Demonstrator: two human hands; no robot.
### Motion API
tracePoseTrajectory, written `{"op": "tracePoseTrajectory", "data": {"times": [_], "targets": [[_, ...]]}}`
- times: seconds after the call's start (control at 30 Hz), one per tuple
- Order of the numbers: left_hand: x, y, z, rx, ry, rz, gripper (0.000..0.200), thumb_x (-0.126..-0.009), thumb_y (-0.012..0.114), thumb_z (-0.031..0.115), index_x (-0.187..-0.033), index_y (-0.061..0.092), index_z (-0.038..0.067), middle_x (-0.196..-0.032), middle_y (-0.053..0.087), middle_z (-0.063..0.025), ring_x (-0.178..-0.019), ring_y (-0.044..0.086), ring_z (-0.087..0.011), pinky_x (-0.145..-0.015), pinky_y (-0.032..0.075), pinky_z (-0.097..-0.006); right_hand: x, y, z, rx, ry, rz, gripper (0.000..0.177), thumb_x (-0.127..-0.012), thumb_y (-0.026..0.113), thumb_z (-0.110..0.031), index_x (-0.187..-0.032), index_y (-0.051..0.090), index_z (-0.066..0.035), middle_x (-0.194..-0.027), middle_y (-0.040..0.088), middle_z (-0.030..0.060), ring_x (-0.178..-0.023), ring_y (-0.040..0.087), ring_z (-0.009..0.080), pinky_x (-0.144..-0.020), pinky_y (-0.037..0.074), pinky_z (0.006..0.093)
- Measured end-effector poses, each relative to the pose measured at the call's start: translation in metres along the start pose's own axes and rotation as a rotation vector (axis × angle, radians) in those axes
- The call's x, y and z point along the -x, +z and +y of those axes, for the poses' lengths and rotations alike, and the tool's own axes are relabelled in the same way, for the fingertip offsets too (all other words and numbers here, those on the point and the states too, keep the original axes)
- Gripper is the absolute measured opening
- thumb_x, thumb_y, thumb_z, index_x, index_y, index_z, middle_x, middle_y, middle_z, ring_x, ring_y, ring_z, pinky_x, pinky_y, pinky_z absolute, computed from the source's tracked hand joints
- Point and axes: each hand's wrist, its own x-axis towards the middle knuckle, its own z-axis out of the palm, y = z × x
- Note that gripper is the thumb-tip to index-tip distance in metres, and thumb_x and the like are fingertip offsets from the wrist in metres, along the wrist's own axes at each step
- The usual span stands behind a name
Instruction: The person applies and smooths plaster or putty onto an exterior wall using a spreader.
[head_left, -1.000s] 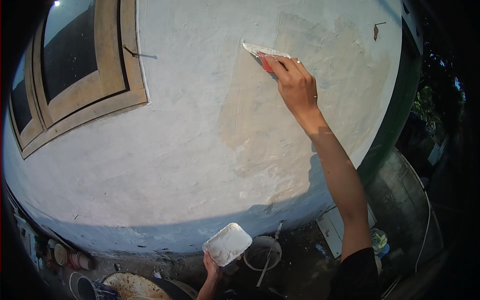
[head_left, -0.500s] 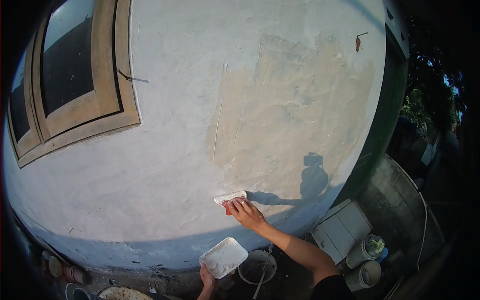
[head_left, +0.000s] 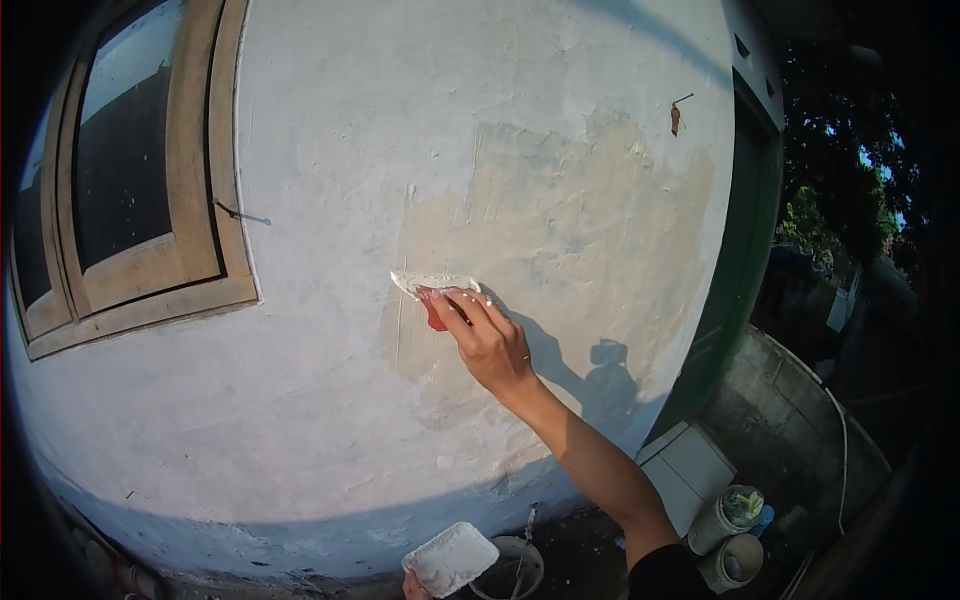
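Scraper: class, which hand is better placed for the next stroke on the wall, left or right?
The right hand, most likely: it holds the scraper up at the beige patch, while the left hand is low, holding the tray.

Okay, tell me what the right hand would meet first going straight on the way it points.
The wall: the scraper in the right hand looks pressed to it, though depth is unclear. Sliding up-left along it, the wooden window frame would probably come next.
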Motion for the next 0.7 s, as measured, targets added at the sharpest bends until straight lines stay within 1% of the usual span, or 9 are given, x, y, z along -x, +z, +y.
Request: {"op": "tracePoseTrajectory", "data": {"times": [0.07, 0.17, 0.27, 0.33, 0.37, 0.47, 0.57, 0.67, 0.7], "targets": [[0.001, 0.000, 0.001, 0.013, 0.047, -0.014, 0.063, -0.104, 0.030, 0.052, -0.141, 0.040, 0.002, -0.133, 0.055, -0.0155, -0.117, 0.060, -0.0305, -0.095, 0.053, -0.0434, -0.050, 0.004, 0.005, 0.102, -0.091, 0.043, 0.031, -0.082, 0.064, -0.006, -0.113, 0.065, -0.004, -0.107, 0.066, 0.0119, -0.097, 0.065, 0.0249, -0.075, 0.058, 0.0306], [0.007, -0.007, -0.002, 0.043, 0.135, -0.019, 0.063, -0.104, 0.029, 0.052, -0.138, 0.043, 0.001, -0.130, 0.057, -0.0157, -0.115, 0.061, -0.0305, -0.096, 0.053, -0.0439, -0.055, 0.040, 0.002, 0.220, -0.148, -0.063, 0.027, -0.084, 0.062, -0.011, -0.109, 0.064, -0.002, -0.106, 0.066, 0.0134, -0.097, 0.065, 0.0250, -0.073, 0.059, 0.0327], [0.012, -0.023, -0.002, 0.056, 0.203, -0.008, 0.063, -0.105, 0.028, 0.052, -0.136, 0.045, -0.001, -0.128, 0.059, -0.0158, -0.114, 0.062, -0.0304, -0.096, 0.052, -0.0443, 0.004, 0.065, -0.029, 0.295, -0.221, -0.121, 0.027, -0.084, 0.062, -0.014, -0.107, 0.064, 0.000, -0.103, 0.066, 0.0154, -0.096, 0.065, 0.0254, -0.071, 0.060, 0.0364], [0.018, -0.031, -0.002, 0.068, 0.235, 0.002, 0.064, -0.105, 0.027, 0.052, -0.134, 0.046, -0.001, -0.126, 0.060, -0.0159, -0.112, 0.062, -0.0304, -0.097, 0.052, -0.0446, 0.065, 0.072, -0.061, 0.269, -0.241, -0.273, 0.033, -0.085, 0.059, -0.013, -0.114, 0.063, 0.003, -0.102, 0.065, 0.0157, -0.096, 0.064, 0.0280, -0.078, 0.058, 0.0378], [0.020, -0.034, 0.000, 0.068, 0.245, 0.009, 0.064, -0.105, 0.026, 0.052, -0.133, 0.047, -0.002, -0.125, 0.060, -0.0160, -0.112, 0.063, -0.0303, -0.097, 0.052, -0.0447, 0.096, 0.073, -0.076, 0.244, -0.275, -0.330, 0.034, -0.085, 0.060, -0.014, -0.114, 0.063, 0.003, -0.102, 0.065, 0.0156, -0.095, 0.064, 0.0276, -0.078, 0.058, 0.0375], [0.034, -0.027, 0.021, 0.117, 0.212, 0.040, 0.056, -0.107, 0.028, 0.046, -0.132, 0.046, -0.001, -0.126, 0.059, -0.0137, -0.114, 0.061, -0.0244, -0.099, 0.049, -0.0414, 0.183, 0.075, -0.108, 0.168, -0.366, -0.482, 0.036, -0.086, 0.059, -0.016, -0.116, 0.062, 0.002, -0.104, 0.065, 0.0157, -0.096, 0.064, 0.0277, -0.078, 0.057, 0.0360], [0.034, -0.034, 0.024, 0.109, 0.224, 0.084, 0.055, -0.107, 0.029, 0.045, -0.132, 0.046, -0.001, -0.124, 0.060, -0.0130, -0.112, 0.061, -0.0233, -0.100, 0.048, -0.0403, 0.202, 0.063, -0.111, 0.070, -0.322, -0.421, 0.030, -0.085, 0.061, -0.017, -0.110, 0.064, -0.001, -0.102, 0.066, 0.0130, -0.094, 0.065, 0.0247, -0.075, 0.059, 0.0385], [0.041, -0.031, 0.034, 0.040, 0.226, 0.093, 0.056, -0.107, 0.029, 0.047, -0.132, 0.046, 0.000, -0.123, 0.060, -0.0121, -0.111, 0.061, -0.0229, -0.099, 0.048, -0.0393, 0.184, 0.045, -0.092, -0.103, -0.187, -0.438, 0.034, -0.084, 0.062, -0.016, -0.116, 0.062, -0.001, -0.105, 0.065, 0.0113, -0.095, 0.065, 0.0234, -0.080, 0.058, 0.0352], [0.038, -0.032, 0.032, 0.071, 0.236, 0.075, 0.057, -0.106, 0.030, 0.048, -0.132, 0.046, 0.001, -0.124, 0.059, -0.0116, -0.111, 0.061, -0.0227, -0.098, 0.049, -0.0389, 0.171, 0.036, -0.082, -0.094, -0.168, -0.399, 0.035, -0.083, 0.063, -0.014, -0.116, 0.063, -0.002, -0.106, 0.066, 0.0110, -0.097, 0.065, 0.0237, -0.081, 0.058, 0.0348]]}}
